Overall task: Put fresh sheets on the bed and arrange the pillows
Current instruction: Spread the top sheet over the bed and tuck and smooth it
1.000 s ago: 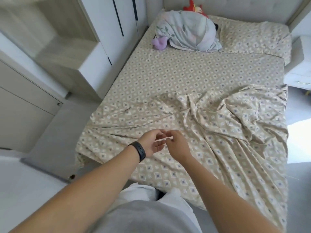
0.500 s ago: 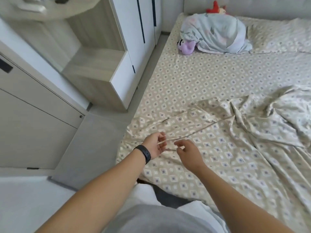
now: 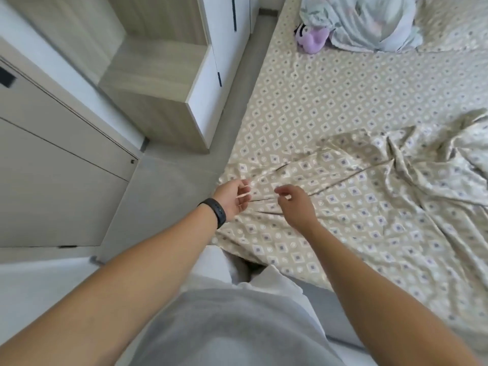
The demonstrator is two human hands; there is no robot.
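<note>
Floor (image 3: 169, 186), grey and smooth, runs as a narrow strip between the bed's left edge and the white-and-wood wardrobe (image 3: 184, 83). Near that edge the left hand (image 3: 232, 199), with a black wristband (image 3: 216, 211), and the right hand (image 3: 295, 204) are slightly apart, fingers curled and seemingly pinching a taut fold of the loose beige diamond-print sheet (image 3: 369, 202), though blur hides the exact grip. This sheet lies crumpled over the flat matching one, with a purple plush toy (image 3: 313, 38) and a pale bundled blanket (image 3: 369, 22) far up the bed.
</note>
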